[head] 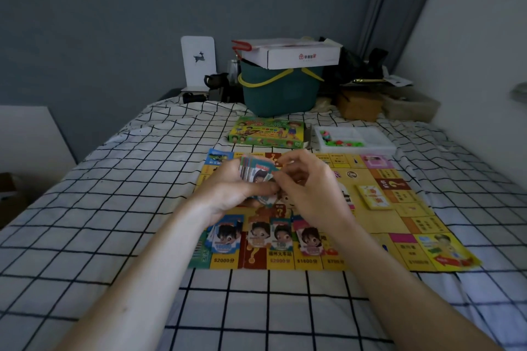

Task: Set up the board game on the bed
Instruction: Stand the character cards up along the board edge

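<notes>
I am seeing both forearms reaching forward over the bed [114, 179], meeting above the game board [393, 225], which is lying flat near the bed's middle. The left hand [228, 188] is gripping a stack of cards [255, 169], fingers curled round it. The right hand [310, 188] is pinching the top card with curled fingers. Four small card piles [268, 236] are lying along the board's near edge. The game box [268, 132] is sitting beyond the board's far edge.
</notes>
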